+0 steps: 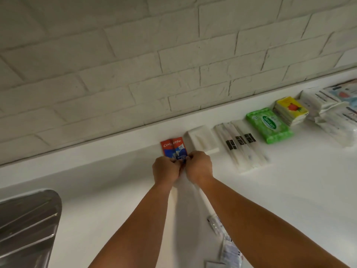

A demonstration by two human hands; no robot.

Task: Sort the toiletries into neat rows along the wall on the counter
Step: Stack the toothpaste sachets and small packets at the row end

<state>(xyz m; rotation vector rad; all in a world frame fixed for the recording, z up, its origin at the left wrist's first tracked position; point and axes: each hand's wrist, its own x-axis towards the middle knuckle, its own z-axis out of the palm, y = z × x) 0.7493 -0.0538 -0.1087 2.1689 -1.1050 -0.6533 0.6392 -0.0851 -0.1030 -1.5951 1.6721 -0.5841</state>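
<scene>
Colgate sachets [173,147] sit side by side at the back of the tabletop [116,200], long axes running straight toward the wall [135,74], logos at the far end. Left hand [166,170] and right hand [199,167] both pinch their near ends, fingers curled. Just right: a white pack [201,139], wrapped toothbrushes [239,146], green wipes [269,124], yellow packs [290,110]. Loose packets [228,246] lie by the right forearm.

Along the white table's [116,200] back edge: red-and-blue toothpaste sachets [173,147], a plain white packet [201,139], white wrappers [241,151] with black labels, a green wipes pack [269,124], and yellow packs [290,108] printed with what may be red fruit.
</scene>
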